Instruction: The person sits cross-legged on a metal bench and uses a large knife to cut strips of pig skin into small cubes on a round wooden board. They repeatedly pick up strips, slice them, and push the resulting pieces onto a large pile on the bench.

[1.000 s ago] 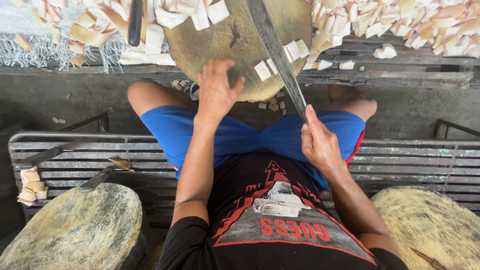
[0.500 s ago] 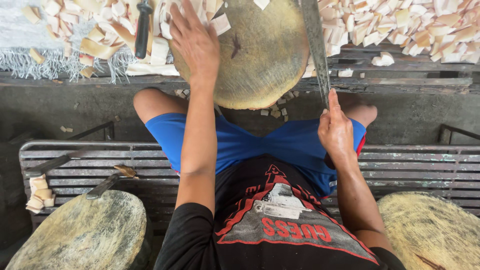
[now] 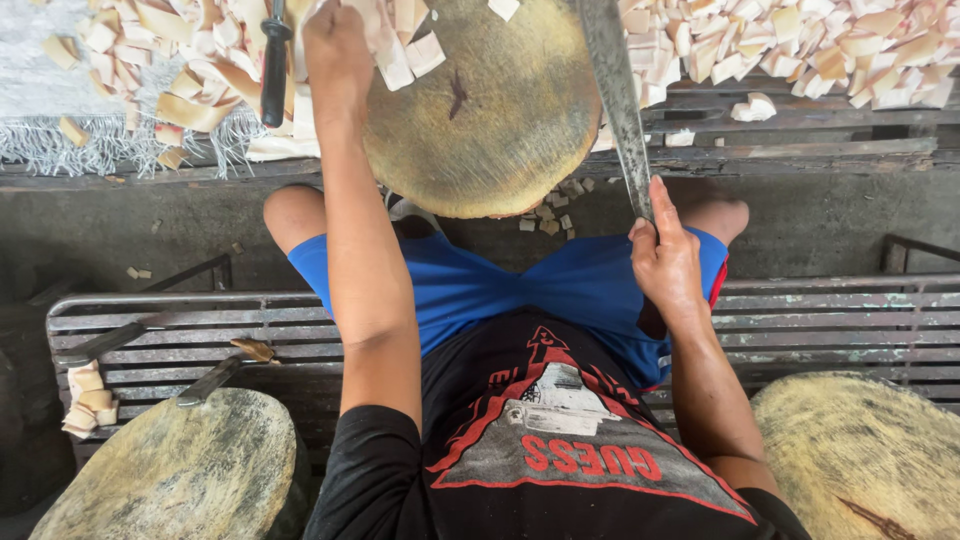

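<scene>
Small stack: pale cut pieces [image 3: 88, 400] lie piled on the slatted metal bench [image 3: 820, 320] at the far left, beside a knife [image 3: 215, 375] whose blade rests against the near-left round block [image 3: 180, 470]
Heap at top left: more pale cut pieces [image 3: 175, 75] lie spread over a grey fringed mat [image 3: 60, 120]; a dark handle [image 3: 274, 65] stands among them, just left of the reaching hand
Left hand: the left hand [image 3: 335, 50] is stretched out to the far left edge of the chopping block, fingers curled down among the white pieces [image 3: 410, 45] lying there; whether it has closed on any piece cannot be told
Chopping block: the round wooden chopping block [image 3: 490, 110] sits in front of the knees, its top worn and mostly bare
Scraps: small chips [image 3: 550, 215] lie on the ground under the block's near edge
Right hand: the right hand [image 3: 665, 262] is wrapped tight around the handle of a long cleaver [image 3: 615, 90], thumb along the top; the blade points away, lying along the block's right side
Right edge: another round block [image 3: 870, 450] sits at the near right, and a wide heap of pale pieces [image 3: 800, 45] fills the top right
</scene>
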